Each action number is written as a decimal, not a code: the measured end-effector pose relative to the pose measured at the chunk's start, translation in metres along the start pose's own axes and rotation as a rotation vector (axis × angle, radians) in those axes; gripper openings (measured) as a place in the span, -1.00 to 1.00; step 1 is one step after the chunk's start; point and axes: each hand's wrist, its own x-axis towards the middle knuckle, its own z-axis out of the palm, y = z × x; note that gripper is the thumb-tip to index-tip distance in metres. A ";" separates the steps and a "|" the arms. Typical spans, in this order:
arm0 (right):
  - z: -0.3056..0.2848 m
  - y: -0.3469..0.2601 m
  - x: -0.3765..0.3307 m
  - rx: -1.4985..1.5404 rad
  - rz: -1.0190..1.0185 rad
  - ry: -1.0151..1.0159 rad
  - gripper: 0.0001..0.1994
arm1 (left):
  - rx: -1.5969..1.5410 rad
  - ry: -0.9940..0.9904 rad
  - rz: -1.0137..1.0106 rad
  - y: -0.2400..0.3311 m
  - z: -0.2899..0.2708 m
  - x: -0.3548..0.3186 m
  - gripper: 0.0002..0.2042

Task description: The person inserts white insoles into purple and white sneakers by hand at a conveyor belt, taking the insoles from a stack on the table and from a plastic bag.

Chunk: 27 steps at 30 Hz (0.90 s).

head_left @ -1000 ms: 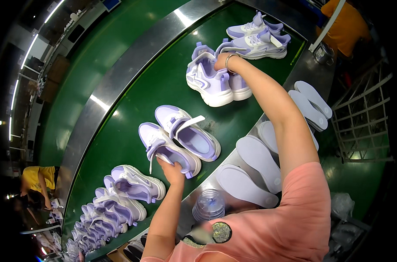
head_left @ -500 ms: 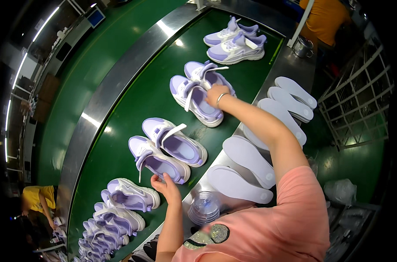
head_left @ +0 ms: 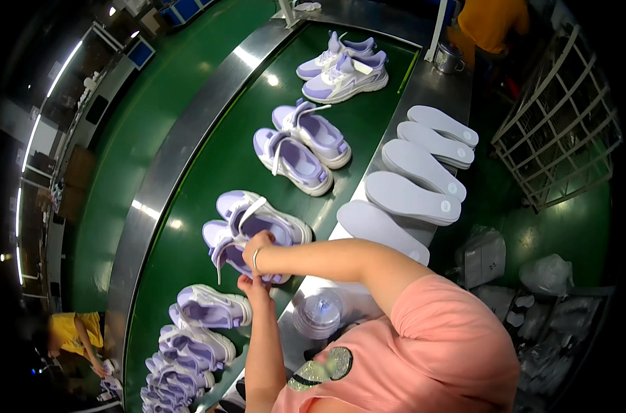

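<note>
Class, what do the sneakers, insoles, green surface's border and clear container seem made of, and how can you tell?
Sneakers: probably matte fabric or synthetic uppers; collars look soft.
Insoles: perhaps matte foam; pale, even, without gloss.
Border: likely smooth bare metal; grey with bright glare.
Container: clear, likely plastic; see-through, glinting.

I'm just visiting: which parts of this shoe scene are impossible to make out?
All in the head view:
- Right hand's fingertips: hidden by the hand itself.
- Heel inside the nearer shoe: covered by that hand.
- Whether the left hand grips that shoe: the right wrist blocks the contact.
- Shoe row's far end: crowded, cut off by the lower edge.
- Co-worker in yellow's handwork: too small, blurred.
</note>
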 end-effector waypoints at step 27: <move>-0.101 0.182 -0.242 0.132 0.182 0.621 -0.73 | -0.053 -0.126 0.303 0.025 -0.060 -0.056 -0.73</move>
